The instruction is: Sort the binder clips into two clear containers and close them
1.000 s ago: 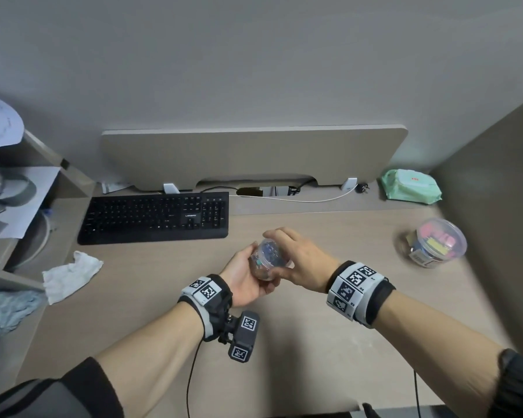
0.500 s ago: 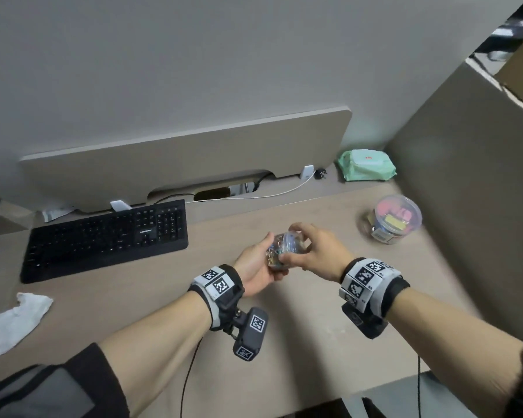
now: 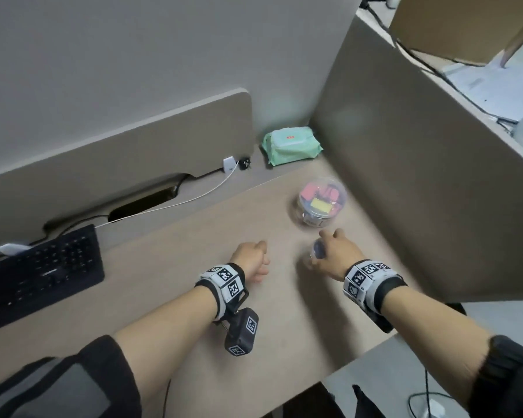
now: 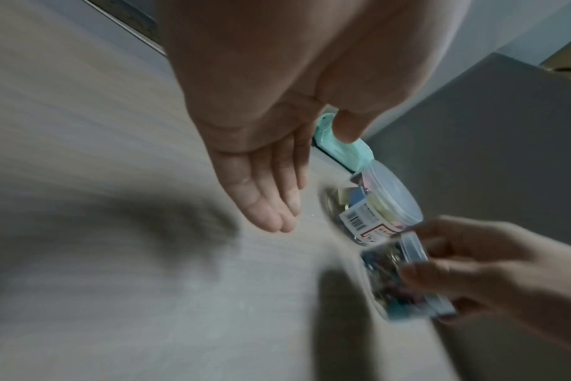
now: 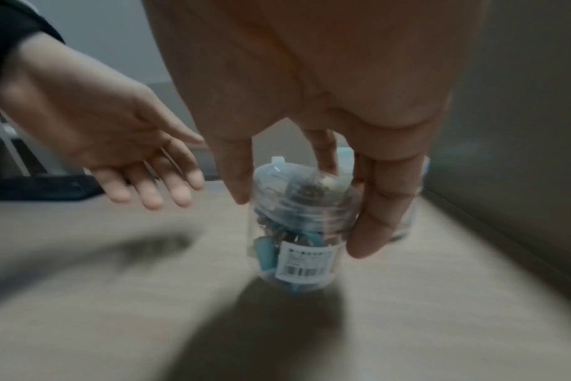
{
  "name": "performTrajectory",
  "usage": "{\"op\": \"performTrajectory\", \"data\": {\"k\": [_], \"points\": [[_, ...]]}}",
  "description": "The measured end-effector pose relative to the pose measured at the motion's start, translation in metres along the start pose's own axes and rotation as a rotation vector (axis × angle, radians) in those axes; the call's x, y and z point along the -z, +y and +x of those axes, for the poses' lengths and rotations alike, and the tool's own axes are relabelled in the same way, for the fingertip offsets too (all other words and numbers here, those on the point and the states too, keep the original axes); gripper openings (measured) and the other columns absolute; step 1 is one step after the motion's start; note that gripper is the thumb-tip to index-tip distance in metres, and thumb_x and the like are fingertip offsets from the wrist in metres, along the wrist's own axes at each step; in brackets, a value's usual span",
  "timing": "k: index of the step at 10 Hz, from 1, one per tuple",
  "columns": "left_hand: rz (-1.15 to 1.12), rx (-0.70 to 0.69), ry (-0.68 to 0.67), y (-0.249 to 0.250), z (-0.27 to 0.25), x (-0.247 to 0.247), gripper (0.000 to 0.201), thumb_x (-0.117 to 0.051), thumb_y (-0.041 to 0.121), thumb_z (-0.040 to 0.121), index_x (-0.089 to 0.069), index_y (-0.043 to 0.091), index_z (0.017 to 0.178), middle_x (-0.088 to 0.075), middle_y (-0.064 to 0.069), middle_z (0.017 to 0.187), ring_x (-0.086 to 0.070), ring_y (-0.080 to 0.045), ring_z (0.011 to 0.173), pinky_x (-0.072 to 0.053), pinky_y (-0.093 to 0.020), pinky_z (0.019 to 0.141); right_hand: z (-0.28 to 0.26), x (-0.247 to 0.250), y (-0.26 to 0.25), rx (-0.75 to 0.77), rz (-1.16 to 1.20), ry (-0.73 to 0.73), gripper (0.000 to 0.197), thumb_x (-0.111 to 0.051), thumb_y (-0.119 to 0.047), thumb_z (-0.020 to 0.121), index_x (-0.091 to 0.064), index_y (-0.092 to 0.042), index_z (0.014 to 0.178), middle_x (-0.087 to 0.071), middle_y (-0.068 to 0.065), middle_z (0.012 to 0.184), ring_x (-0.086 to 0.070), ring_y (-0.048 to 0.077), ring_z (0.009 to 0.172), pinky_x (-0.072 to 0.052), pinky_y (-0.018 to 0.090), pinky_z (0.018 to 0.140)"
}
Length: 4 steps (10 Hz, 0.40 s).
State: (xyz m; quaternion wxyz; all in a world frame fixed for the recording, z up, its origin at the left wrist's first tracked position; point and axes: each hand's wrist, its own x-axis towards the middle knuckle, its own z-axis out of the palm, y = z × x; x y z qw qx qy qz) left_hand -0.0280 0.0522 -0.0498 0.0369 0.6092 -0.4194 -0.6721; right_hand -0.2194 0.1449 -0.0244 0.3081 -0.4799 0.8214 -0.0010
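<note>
right hand (image 5: pixel 310 144) grips small jar (image 5: pixel 297 232) by its lid | left hand (image 3: pixel 251 260) empty, fingers straight | risk: knocking big jar (image 3: pixel 320 203) just ahead

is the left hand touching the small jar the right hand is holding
Apart. The right wrist view shows the left hand open, with bare desk between its fingers and the small jar, which only the right hand grips.

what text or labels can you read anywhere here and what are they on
None can be read.
Small jar in the right hand: barcode label, print blurred.
Large jar: barcode and red print, blurred.
Wipes pack: red mark, too small.
Keyboard: logo too small.
</note>
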Motion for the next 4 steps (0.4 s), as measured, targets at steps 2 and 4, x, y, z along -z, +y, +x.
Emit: {"op": "performTrajectory", "data": {"k": [2,4], "points": [[0.135,-0.019,0.123,-0.006,0.032,-0.007,0.022,-0.048,0.035,0.104,-0.052,0.02,0.088,-0.056,-0.001,0.071,-0.049,-0.017,0.05,-0.038,-0.018,0.046,0.025,-0.006,0.057,-0.031,-0.183,0.06,0.043,-0.06,-0.041,0.083,-0.047,-0.013,0.113,-0.043,0.012,0.112,-0.056,0.037,0.098,-0.048,0.04,0.077],[0.175,-0.133,0.241,-0.002,0.024,-0.007,0.028,-0.047,0.035,0.105,-0.06,0.017,0.087,-0.067,-0.003,0.078,-0.058,-0.021,0.058,-0.044,-0.026,0.056,0.026,0.002,0.06,0.043,-0.309,0.031,0.061,-0.071,-0.05,0.071,-0.047,-0.019,0.118,-0.044,0.007,0.12,-0.047,0.032,0.112,-0.043,0.044,0.089]]}}
